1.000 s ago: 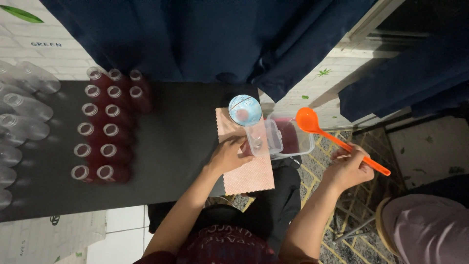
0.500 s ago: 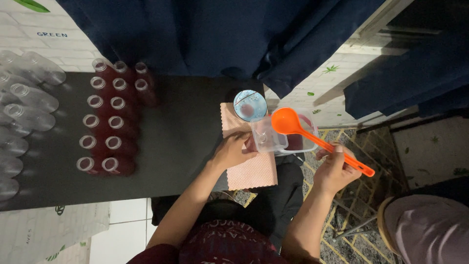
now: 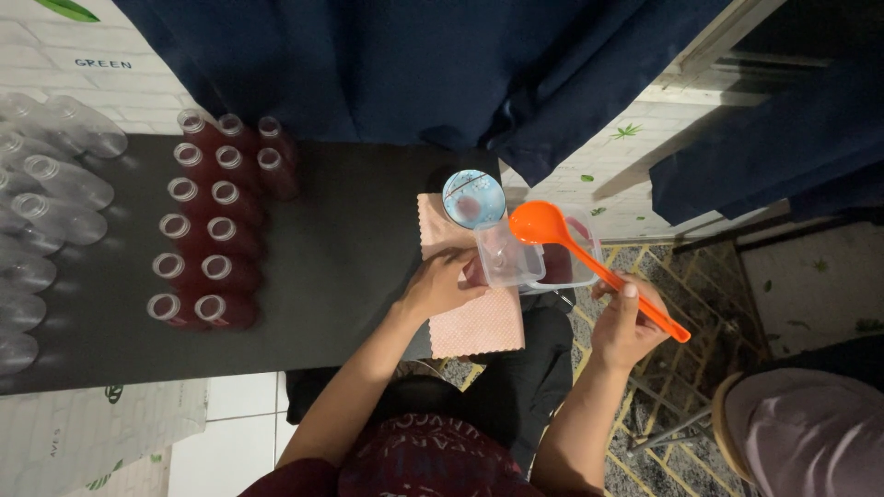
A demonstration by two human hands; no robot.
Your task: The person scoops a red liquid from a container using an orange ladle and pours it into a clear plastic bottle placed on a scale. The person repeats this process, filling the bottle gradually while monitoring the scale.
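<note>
Head view: filling step, my left hand [image 3: 440,287] clamps the clear bottle [image 3: 502,253], right hand [image 3: 626,322] fingers closed on orange ladle [image 3: 589,262]; next needs a steady tip.

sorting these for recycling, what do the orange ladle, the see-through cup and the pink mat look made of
Orange ladle: likely plastic, uniform bright colour with a smooth, slightly glossy bowl.
See-through cup: probably thin clear plastic, since the mat shows through its walls.
Pink mat: seems to be cloth, matte with a fine woven texture and zigzag edges.

Orange ladle [image 3: 543,224] — now over clear cup [image 3: 505,258]
</note>
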